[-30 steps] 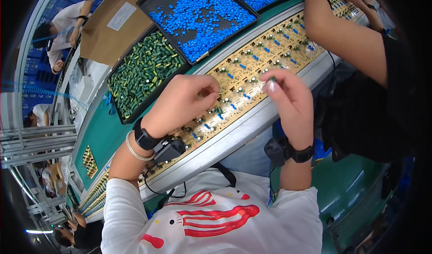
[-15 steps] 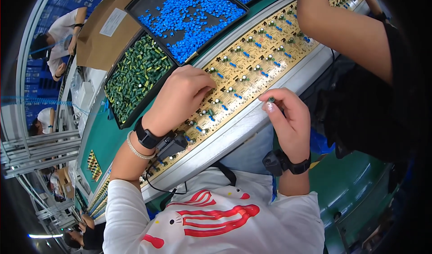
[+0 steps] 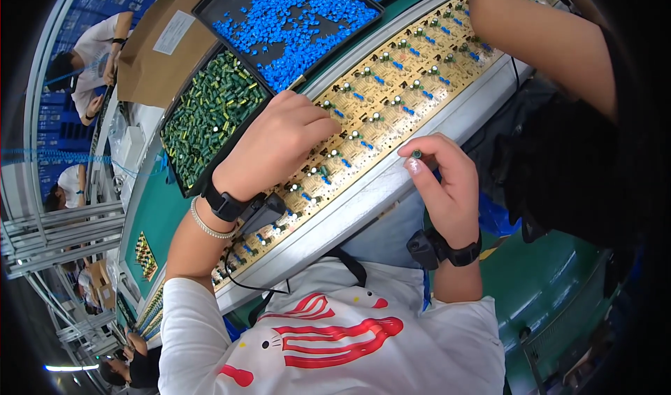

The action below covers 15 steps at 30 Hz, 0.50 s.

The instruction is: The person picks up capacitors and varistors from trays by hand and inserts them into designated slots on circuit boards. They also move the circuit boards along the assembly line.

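Observation:
My left hand (image 3: 290, 133) reaches over a long row of tan circuit boards (image 3: 388, 133), its fingers bent and drawn together low above them. Its fingertips are turned away, so whatever they hold is hidden. Just past the boards' near edge, my right hand (image 3: 447, 178) pinches a small green capacitor (image 3: 417, 154) between thumb and index finger. Green capacitors and small blue parts stand in rows on the boards. Beyond my left hand lies a black tray (image 3: 187, 191) of loose green capacitors.
A larger black tray (image 3: 217, 7) of blue parts sits beyond the boards, beside a cardboard box (image 3: 150, 66). A metal rail (image 3: 356, 224) runs along the near side. At the right, another person's forearm (image 3: 545, 35) extends over the boards. A separate populated board (image 3: 145, 256) lies on the green surface.
My left hand's fingers have shifted slightly up and right over the boards. My right hand keeps its pinch on the capacitor, almost in the same place.

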### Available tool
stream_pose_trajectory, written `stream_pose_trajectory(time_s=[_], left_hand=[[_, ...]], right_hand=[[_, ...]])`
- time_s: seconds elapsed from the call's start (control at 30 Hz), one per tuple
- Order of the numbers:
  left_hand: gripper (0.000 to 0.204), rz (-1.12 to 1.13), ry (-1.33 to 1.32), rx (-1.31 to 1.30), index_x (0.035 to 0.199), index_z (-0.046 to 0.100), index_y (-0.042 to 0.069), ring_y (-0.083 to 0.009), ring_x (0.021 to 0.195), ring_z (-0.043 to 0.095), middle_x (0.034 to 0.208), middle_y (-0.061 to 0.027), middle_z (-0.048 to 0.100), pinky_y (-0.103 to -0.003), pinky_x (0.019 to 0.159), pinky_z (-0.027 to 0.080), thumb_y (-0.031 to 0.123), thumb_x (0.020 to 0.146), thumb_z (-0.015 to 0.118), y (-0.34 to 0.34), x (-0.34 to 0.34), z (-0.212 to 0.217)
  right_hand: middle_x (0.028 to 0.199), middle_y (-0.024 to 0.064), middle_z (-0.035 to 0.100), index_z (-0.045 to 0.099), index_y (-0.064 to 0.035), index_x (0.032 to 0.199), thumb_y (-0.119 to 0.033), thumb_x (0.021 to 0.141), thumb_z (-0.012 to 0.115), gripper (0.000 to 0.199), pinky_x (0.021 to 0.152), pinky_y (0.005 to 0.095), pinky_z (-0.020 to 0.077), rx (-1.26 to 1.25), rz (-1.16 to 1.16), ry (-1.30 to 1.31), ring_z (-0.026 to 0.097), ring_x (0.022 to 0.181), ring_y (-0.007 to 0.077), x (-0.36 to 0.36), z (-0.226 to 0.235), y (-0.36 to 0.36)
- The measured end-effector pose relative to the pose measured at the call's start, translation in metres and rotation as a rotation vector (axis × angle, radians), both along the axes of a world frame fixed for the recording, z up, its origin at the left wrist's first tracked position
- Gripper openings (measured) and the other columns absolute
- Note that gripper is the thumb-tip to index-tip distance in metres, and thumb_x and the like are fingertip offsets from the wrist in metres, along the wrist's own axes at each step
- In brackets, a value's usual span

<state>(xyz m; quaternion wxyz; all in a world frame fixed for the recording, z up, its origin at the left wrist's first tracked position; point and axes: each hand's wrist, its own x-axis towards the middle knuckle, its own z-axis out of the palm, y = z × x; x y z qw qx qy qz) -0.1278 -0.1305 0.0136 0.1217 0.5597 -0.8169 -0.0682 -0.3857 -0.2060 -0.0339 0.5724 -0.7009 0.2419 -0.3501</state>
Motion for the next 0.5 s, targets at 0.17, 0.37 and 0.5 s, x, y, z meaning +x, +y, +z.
stream_pose_trajectory(time_s=[0.17, 0.37, 0.5], left_hand=[[0.026, -0.032, 0.006, -0.038, 0.101, 0.069, 0.006, -0.0274, 0.094, 0.061, 0.098, -0.0063, 0.068, -0.039, 0.088, 0.045, 0.002, 0.075, 0.069, 0.003, -0.004, -0.002], [0.027, 0.039, 0.054, -0.015, 0.099, 0.071, 0.007, -0.0249, 0.096, 0.061, 0.097, -0.0036, 0.068, -0.038, 0.091, 0.044, 0.003, 0.072, 0.072, 0.025, -0.008, 0.016], [0.031, -0.053, -0.088, 0.035, 0.097, 0.071, 0.009, -0.0227, 0.092, 0.06, 0.089, -0.0018, 0.067, -0.037, 0.09, 0.044, 0.009, 0.066, 0.071, 0.035, -0.016, 0.015]], right_hand=[[0.09, 0.0029, 0.061, 0.066, 0.0011, 0.102, -0.003, 0.094, 0.06, 0.011, 0.071, 0.0223, 0.0403, -0.041, 0.005, 0.01, 0.051, 0.077, 0.0088, 0.0, -0.001, 0.001], [0.094, 0.0031, 0.06, 0.065, 0.0004, 0.103, -0.004, 0.094, 0.061, 0.011, 0.074, 0.0226, 0.039, 0.034, 0.004, -0.048, 0.051, 0.081, 0.0093, -0.002, -0.01, 0.0], [0.087, 0.0081, 0.063, 0.068, -0.0009, 0.101, -0.004, 0.09, 0.064, 0.011, 0.074, 0.0267, 0.0469, 0.014, -0.035, -0.061, 0.059, 0.077, 0.0166, -0.001, -0.011, 0.001]])
